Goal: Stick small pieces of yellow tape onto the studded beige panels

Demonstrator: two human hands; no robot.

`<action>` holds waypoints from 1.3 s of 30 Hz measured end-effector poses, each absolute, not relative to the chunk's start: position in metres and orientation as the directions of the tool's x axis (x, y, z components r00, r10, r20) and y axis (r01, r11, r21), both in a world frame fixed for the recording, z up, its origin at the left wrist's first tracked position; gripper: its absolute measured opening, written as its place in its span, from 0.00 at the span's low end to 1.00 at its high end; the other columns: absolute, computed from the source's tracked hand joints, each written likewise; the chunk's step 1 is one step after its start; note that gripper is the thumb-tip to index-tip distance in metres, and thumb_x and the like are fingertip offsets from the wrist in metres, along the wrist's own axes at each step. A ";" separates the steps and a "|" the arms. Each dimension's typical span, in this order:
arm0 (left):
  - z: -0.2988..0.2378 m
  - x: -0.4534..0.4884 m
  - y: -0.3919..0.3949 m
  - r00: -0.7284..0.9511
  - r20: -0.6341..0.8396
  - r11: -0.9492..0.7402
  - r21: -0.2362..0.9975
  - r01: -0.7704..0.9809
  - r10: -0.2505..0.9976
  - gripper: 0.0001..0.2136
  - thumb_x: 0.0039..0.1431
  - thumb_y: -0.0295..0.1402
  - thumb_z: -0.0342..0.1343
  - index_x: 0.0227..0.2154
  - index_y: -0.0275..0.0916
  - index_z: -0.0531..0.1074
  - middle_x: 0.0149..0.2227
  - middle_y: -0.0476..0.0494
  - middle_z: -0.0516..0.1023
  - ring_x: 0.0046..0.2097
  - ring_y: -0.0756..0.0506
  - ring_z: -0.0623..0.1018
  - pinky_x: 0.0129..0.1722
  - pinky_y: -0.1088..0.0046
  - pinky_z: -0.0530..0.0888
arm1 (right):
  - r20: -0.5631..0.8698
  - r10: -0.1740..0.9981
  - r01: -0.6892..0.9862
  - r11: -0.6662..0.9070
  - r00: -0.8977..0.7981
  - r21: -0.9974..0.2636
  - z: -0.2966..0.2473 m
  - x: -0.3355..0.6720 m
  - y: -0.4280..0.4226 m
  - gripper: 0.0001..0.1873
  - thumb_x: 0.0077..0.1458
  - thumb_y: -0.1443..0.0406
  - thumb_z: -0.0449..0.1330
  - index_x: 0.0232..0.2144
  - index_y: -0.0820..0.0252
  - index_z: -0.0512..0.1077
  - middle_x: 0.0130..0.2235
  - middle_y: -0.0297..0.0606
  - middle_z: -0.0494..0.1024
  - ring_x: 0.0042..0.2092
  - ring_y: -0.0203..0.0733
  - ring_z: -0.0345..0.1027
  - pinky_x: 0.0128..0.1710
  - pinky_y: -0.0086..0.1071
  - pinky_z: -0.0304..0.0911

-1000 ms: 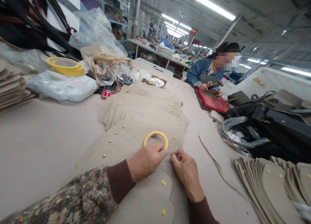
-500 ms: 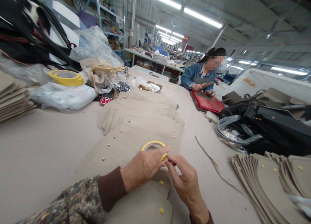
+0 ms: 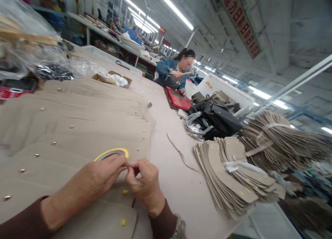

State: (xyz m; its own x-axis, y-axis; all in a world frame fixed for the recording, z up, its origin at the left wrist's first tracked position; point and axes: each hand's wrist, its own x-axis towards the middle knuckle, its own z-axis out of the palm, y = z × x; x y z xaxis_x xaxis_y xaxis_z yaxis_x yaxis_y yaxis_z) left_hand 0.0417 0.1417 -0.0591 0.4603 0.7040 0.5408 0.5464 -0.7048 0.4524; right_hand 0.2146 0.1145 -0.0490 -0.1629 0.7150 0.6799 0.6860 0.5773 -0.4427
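Tape [image 3: 112, 150], one roll, was over the panels [image 3: 103, 130], gripped by my left hand [image 3: 105, 173]; I had my right hand [image 3: 145, 182] pinched closed, on what I couldn't tell, near two yellow tabs [image 3: 123, 222].

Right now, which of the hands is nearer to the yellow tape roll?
Left. The left hand is on the yellow tape roll, covering its near side; the right hand is just right of it, fingertips pinched close beside the left hand's.

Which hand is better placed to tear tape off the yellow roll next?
Probably the right hand: its fingertips sit close by the roll's edge, while the left hand seems occupied holding the yellow roll.
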 end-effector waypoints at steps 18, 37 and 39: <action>-0.069 0.057 0.145 0.613 0.375 -0.676 0.053 0.735 0.696 0.05 0.62 0.27 0.54 0.31 0.39 0.66 0.30 0.45 0.70 0.32 0.42 0.71 0.26 0.68 0.67 | -0.087 0.989 0.283 -0.118 0.119 -0.952 -0.062 0.248 0.164 0.22 0.46 0.49 0.64 0.29 0.65 0.75 0.21 0.33 0.73 0.21 0.34 0.66 0.22 0.28 0.65; -0.067 0.058 0.139 0.617 0.248 -0.657 0.132 0.742 0.747 0.03 0.65 0.28 0.50 0.34 0.38 0.66 0.34 0.43 0.69 0.37 0.41 0.70 0.29 0.67 0.68 | 0.053 0.976 0.620 -0.093 0.213 -0.779 -0.068 0.242 0.163 0.18 0.52 0.50 0.59 0.36 0.57 0.70 0.21 0.31 0.76 0.20 0.40 0.68 0.20 0.31 0.62; -0.066 0.058 0.139 0.616 0.250 -0.657 0.139 0.741 0.747 0.03 0.65 0.27 0.50 0.34 0.38 0.66 0.34 0.43 0.69 0.36 0.41 0.70 0.29 0.67 0.68 | 0.023 0.985 0.592 -0.085 0.172 -0.802 -0.069 0.245 0.157 0.17 0.55 0.50 0.56 0.33 0.57 0.71 0.21 0.31 0.75 0.21 0.40 0.68 0.21 0.30 0.63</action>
